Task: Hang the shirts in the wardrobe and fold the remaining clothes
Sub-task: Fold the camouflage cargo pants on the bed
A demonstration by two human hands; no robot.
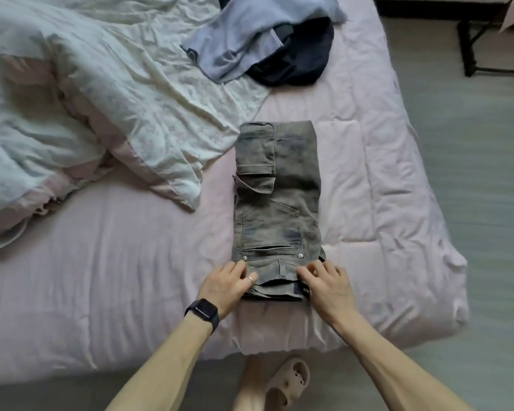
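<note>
Grey washed cargo jeans lie folded lengthwise on the pink bed, waistband toward me. My left hand, with a ring and a black watch, grips the waistband's left corner. At the right corner, my right hand holds the waistband with curled fingers. Farther up the bed lie a light blue garment and a dark navy garment, both crumpled and overlapping.
A rumpled pale floral duvet covers the bed's left and upper part. Grey-green floor runs along the right. A black metal furniture frame stands at the top right. My foot in a beige clog is at the bed's near edge.
</note>
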